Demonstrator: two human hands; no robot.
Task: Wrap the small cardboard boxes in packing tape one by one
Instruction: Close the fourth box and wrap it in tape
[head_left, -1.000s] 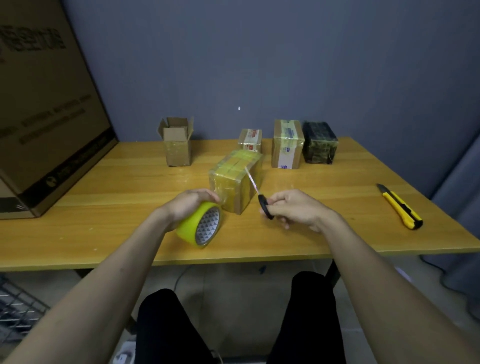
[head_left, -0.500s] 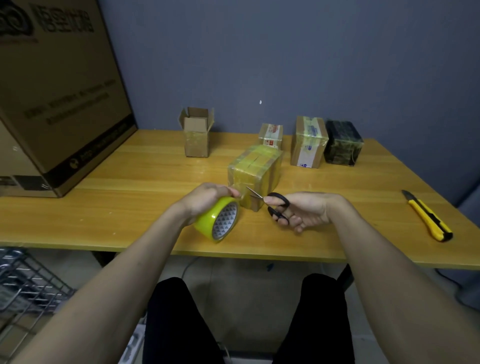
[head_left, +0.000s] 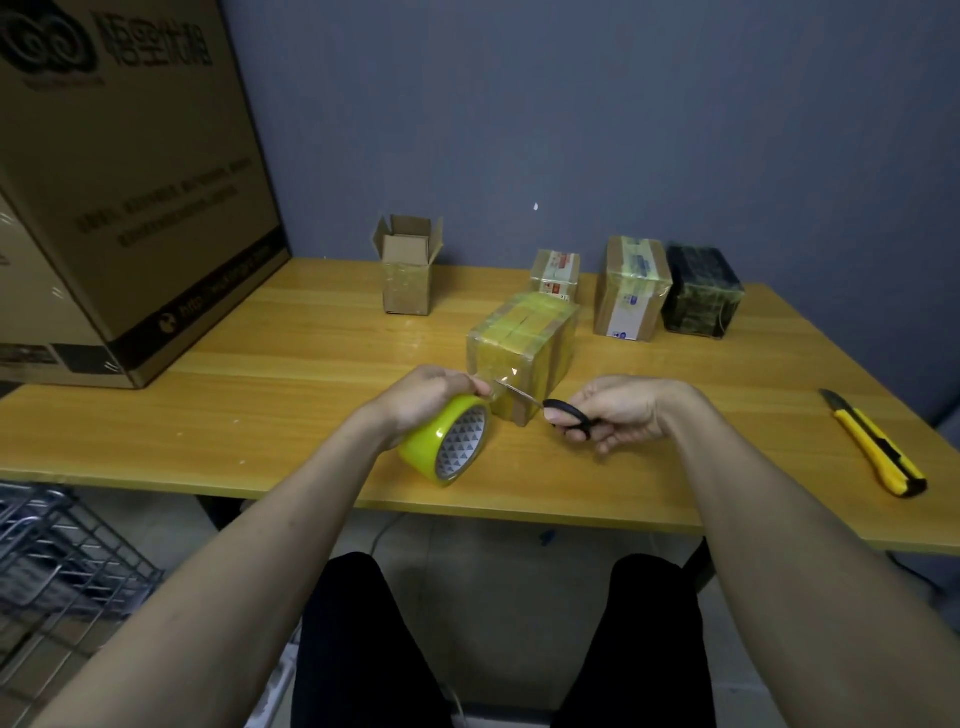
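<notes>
A small cardboard box (head_left: 530, 343) covered in yellowish tape sits mid-table. My left hand (head_left: 426, 397) grips a yellow roll of packing tape (head_left: 447, 441) just left of the box's near corner. A short strip of clear tape runs from the roll to the box. My right hand (head_left: 618, 413) holds black-handled scissors (head_left: 563, 413), their blades reaching left to that strip at the box's front corner. At the back stand an open small box (head_left: 408, 275), a small labelled box (head_left: 557, 273), a taller taped box (head_left: 631, 288) and a dark wrapped box (head_left: 702, 293).
A big cardboard carton (head_left: 119, 182) fills the table's left rear. A yellow utility knife (head_left: 878, 447) lies near the right edge of the wooden table (head_left: 234, 415). A wire rack (head_left: 57, 561) stands on the floor at lower left. My legs are under the table.
My right hand swung the scissors from pointing up to pointing left, bringing the blades to the tape strip between roll and box. The camera view shifted leftward.
</notes>
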